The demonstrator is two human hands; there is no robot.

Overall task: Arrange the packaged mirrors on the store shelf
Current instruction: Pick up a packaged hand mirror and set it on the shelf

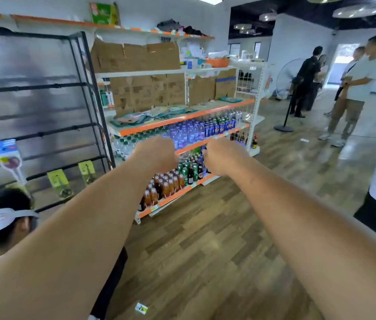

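Note:
Both my arms stretch straight out in front of me. My left hand [157,154] and my right hand [219,158] are curled into fists and hold nothing, side by side in the air in front of the drinks shelf. A pile of flat teal packages [157,113] lies on an orange-edged shelf [182,120] beyond my hands; they are too blurred to tell what they hold. On the black rack [85,125] at left hangs a blue-carded packaged hand mirror [9,158], with two yellow-carded packs [58,180] lower down.
Rows of bottles and cans [196,132] fill the lower shelves, cardboard boxes [136,56] the upper ones. A person with a white headband [0,218] crouches at lower left. Several people [357,86] stand at right by a black stand [285,118]. The wooden floor [205,239] lies ahead.

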